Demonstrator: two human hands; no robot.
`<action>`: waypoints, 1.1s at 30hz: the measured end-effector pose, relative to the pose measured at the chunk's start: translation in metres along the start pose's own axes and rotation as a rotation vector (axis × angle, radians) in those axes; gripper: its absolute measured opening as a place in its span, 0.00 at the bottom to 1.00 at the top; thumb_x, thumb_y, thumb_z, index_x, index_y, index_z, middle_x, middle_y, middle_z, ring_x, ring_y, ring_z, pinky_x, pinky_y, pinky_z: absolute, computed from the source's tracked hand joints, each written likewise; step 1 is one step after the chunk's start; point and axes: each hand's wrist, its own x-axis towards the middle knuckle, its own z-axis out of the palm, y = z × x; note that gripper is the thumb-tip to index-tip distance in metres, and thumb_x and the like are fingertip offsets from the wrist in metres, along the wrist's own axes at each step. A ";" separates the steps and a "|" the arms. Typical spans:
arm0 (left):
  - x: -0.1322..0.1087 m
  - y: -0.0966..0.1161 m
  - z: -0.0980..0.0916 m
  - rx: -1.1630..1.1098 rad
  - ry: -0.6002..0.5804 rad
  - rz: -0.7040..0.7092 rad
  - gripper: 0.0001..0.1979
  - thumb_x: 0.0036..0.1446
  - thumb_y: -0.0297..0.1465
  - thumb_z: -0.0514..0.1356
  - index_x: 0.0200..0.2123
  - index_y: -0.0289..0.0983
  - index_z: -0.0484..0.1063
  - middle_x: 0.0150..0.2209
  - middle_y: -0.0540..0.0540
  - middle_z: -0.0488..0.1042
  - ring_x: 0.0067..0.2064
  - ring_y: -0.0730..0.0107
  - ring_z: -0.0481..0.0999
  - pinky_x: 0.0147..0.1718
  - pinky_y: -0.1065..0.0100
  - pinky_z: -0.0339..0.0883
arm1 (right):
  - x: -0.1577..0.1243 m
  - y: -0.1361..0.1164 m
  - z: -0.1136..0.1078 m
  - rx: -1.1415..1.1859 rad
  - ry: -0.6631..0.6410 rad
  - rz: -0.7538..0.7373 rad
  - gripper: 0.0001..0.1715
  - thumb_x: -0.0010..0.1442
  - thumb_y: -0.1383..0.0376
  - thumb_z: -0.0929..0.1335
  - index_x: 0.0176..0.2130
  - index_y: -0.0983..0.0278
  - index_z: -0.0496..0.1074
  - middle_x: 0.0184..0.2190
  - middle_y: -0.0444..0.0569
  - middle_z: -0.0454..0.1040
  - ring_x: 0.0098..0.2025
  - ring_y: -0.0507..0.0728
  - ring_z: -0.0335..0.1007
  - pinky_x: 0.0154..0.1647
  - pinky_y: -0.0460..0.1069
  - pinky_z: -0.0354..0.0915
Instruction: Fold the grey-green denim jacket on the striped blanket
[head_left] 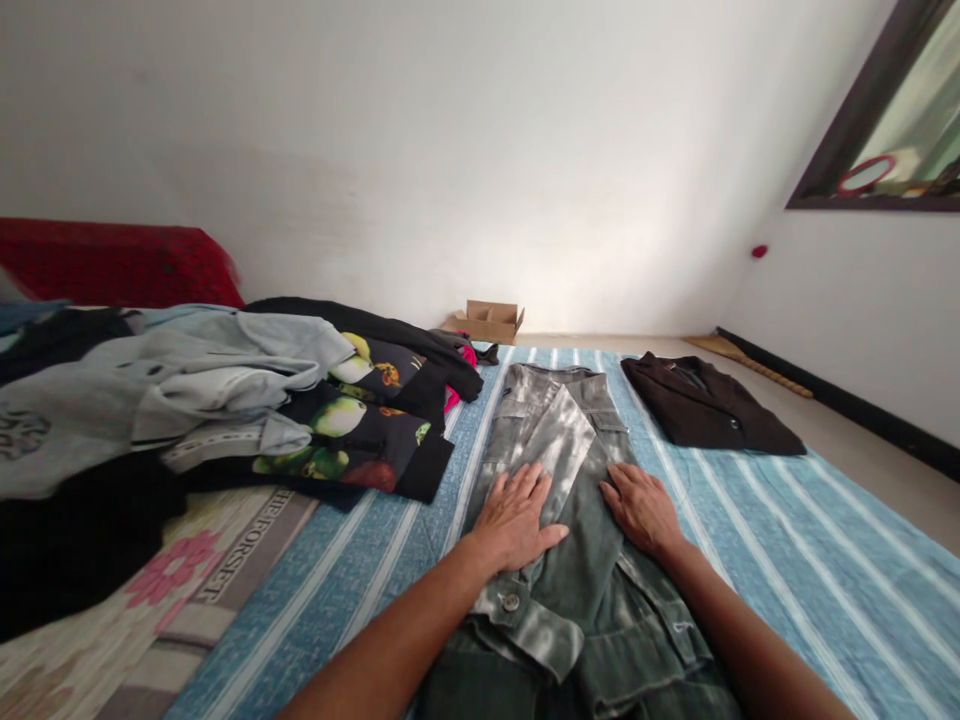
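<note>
A grey-green garment point(581, 520) with whitish mottling lies lengthwise in front of me, its sleeves laid inward over the body and a buttoned cuff near the lower middle. My left hand point(516, 520) rests flat on its left side, fingers apart, on the folded sleeve. On the right side, my right hand point(640, 508) lies flat with its fingers pointing up and to the left. Neither hand grips the cloth. The garment's lower end runs out of view at the bottom.
Blue striped cloth point(795, 540) lies beneath. A folded dark brown garment point(709, 405) is at the right. Piled clothes point(202, 390) cover the left, beside a patterned mat point(187, 570). A cardboard box point(491, 320) stands by the wall, and a red cover point(112, 262) is far left.
</note>
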 end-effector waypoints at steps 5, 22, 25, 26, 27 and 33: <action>0.002 0.004 -0.020 -0.006 -0.128 -0.017 0.41 0.56 0.50 0.51 0.66 0.32 0.47 0.68 0.37 0.43 0.68 0.50 0.41 0.63 0.47 0.37 | 0.000 0.000 0.004 0.006 -0.038 0.033 0.24 0.67 0.55 0.55 0.55 0.63 0.66 0.53 0.55 0.68 0.55 0.60 0.62 0.51 0.53 0.59; 0.111 0.028 0.011 0.122 0.112 -0.014 0.30 0.64 0.44 0.42 0.64 0.36 0.51 0.68 0.40 0.47 0.68 0.56 0.43 0.62 0.46 0.41 | 0.004 -0.007 0.002 0.077 0.016 0.076 0.22 0.68 0.56 0.54 0.52 0.61 0.68 0.50 0.52 0.70 0.53 0.59 0.64 0.49 0.53 0.59; 0.110 0.027 0.015 0.131 0.153 -0.006 0.30 0.63 0.45 0.42 0.64 0.38 0.53 0.67 0.40 0.49 0.68 0.57 0.45 0.62 0.47 0.42 | 0.005 -0.006 0.001 0.102 0.006 0.105 0.22 0.68 0.58 0.54 0.50 0.60 0.69 0.50 0.52 0.70 0.53 0.58 0.64 0.49 0.53 0.59; 0.110 0.027 0.015 0.131 0.157 -0.004 0.30 0.63 0.45 0.43 0.64 0.38 0.53 0.67 0.40 0.50 0.67 0.57 0.45 0.62 0.47 0.43 | 0.005 -0.006 0.001 0.108 0.003 0.112 0.22 0.68 0.59 0.54 0.50 0.60 0.70 0.50 0.52 0.70 0.53 0.58 0.64 0.50 0.53 0.59; 0.110 0.027 0.015 0.129 0.161 -0.004 0.30 0.63 0.46 0.43 0.63 0.38 0.53 0.67 0.40 0.50 0.67 0.57 0.45 0.62 0.47 0.43 | 0.005 -0.006 0.000 0.112 0.002 0.113 0.21 0.68 0.59 0.54 0.50 0.60 0.70 0.50 0.52 0.70 0.53 0.58 0.64 0.50 0.53 0.59; 0.112 0.033 0.001 0.097 0.126 -0.031 0.29 0.61 0.47 0.46 0.60 0.37 0.59 0.64 0.40 0.57 0.66 0.56 0.51 0.61 0.47 0.47 | 0.005 -0.007 -0.001 0.116 -0.001 0.127 0.21 0.67 0.60 0.55 0.51 0.61 0.69 0.52 0.52 0.69 0.54 0.59 0.64 0.50 0.53 0.59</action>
